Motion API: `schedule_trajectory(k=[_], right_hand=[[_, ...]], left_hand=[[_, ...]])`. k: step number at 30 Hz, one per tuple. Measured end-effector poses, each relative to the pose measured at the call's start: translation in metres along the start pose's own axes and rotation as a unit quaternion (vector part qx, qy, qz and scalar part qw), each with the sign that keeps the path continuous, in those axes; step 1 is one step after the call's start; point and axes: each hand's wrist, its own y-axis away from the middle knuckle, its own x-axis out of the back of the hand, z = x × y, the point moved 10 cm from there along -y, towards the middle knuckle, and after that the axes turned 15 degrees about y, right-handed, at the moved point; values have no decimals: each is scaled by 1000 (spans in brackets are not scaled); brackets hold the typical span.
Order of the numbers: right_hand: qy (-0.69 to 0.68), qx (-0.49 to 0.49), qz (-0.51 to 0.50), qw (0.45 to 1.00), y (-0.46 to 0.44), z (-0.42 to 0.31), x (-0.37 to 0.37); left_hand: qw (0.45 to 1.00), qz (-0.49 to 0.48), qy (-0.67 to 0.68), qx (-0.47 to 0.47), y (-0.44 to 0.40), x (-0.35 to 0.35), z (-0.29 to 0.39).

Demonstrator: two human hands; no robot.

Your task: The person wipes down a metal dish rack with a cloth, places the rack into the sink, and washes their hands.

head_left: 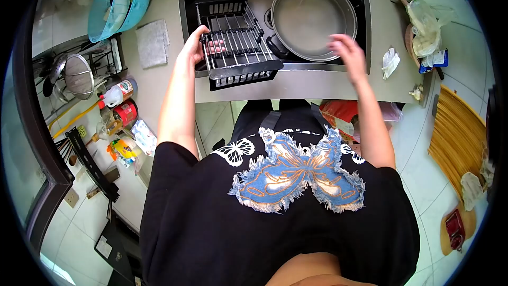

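Note:
My left hand (pixel 197 45) grips the left side of a black dish drainer rack (pixel 248 69) with metal bars. Its fingers show between the bars, and the rack is tilted over the near left edge of the sink (pixel 323 67). To the right, a large round metal pot (pixel 312 24) with black handles sits in the sink; whether it holds water is hard to tell. Over the pot's near right rim is my right hand (pixel 349 55), slightly blurred, with nothing in its loosely spread fingers.
A grey cloth (pixel 152 44) and blue baskets (pixel 138 2) lie left of the sink. Bottles (pixel 119 92) and a strainer (pixel 79 77) stand farther left. Crumpled white tissue (pixel 390 63) and a plastic bag (pixel 425 29) are on the right.

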Motion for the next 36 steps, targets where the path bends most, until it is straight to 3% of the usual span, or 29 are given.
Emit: schedule_trajectory(k=[1, 3, 5, 8, 9, 11, 13, 16, 18, 19, 21, 23, 25, 26, 28, 29, 31, 33, 35, 36], right_hand=[[-6, 33, -81, 996, 3, -27, -41], [134, 200, -140, 960, 20, -89, -102], [263, 302, -119, 908, 30, -120, -142], [275, 233, -135, 923, 49, -110, -157], [244, 168, -149, 943, 42, -99, -164], [132, 158, -89, 974, 33, -103, -163], [-59, 63, -90, 992, 18, -94, -169], [-111, 62, -77, 989, -4, -107, -165], [-130, 60, -82, 986, -14, -107, -166], [-112, 59, -87, 988, -16, -109, -164], [-139, 76, -80, 984, -21, -105, -167], [-163, 95, -72, 979, -25, -103, -169], [-4, 140, -63, 988, -26, -109, -171], [-28, 146, -131, 980, -28, -107, -174], [-61, 153, -142, 976, -35, -93, -153], [-64, 141, -149, 977, -34, -84, -132], [-134, -21, -147, 980, -43, -11, -93], [-111, -194, 3, 975, -52, 108, -45], [-84, -309, 184, 929, -56, 220, -1], [-84, -309, 182, 930, -66, 268, -2]], left_hand=[[1000, 3, -15, 17, -5, 2, 0], [999, 17, -40, 11, 3, -11, 9], [996, -8, -22, 86, -19, -9, 5], [992, -53, -79, 78, 5, -48, -8], [993, -52, -79, 77, 13, -53, -7], [998, -55, 22, 37, 20, -53, 6], [984, -101, 147, -30, 45, -76, 20], [978, -173, 100, -52, 66, -87, 24], [970, -114, 43, -208, 93, -98, 36], [960, -135, 37, -244, 101, -113, 33], [947, -76, 3, -313, 121, -143, 25], [885, -33, -88, -457, 110, -141, 30], [888, -25, -30, -458, 100, -139, 31], [888, -27, -29, -458, 96, -139, 34], [885, 8, -84, -457, 91, -134, 42], [876, 19, -78, -475, 97, -140, 44], [864, 38, -72, -496, 114, -151, 51], [838, 54, -134, -526, 128, -161, 61], [798, 81, -214, -558, 130, -169, 62], [777, 99, -248, -570, 132, -173, 59]])
